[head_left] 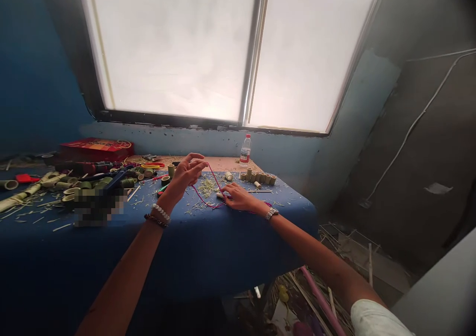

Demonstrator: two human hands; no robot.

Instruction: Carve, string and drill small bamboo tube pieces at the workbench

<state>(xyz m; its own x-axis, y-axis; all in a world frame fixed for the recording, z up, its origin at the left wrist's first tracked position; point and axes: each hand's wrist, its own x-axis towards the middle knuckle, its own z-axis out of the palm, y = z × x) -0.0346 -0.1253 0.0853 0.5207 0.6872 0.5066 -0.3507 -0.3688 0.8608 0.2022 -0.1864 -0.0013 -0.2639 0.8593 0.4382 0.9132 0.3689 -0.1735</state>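
Observation:
A thin magenta cord (214, 175) runs between my two hands over the blue-covered table. My left hand (187, 173) is raised, its fingers pinching the cord at the fingertips, and part of the cord hangs below it in a loop. Lower and to the right, my right hand (238, 197) rests near the tabletop with its fingers closed on the cord beside a small pale piece (220, 195). Green and pale shavings (208, 186) lie scattered between and behind the hands.
Short bamboo pieces (263, 177) stand in a row at the back right, near a clear bottle (245, 151) with a red cap. Bamboo lengths (28, 192), tools and a red box (95, 150) crowd the left side. The blue cloth (297, 208) drops at the right edge.

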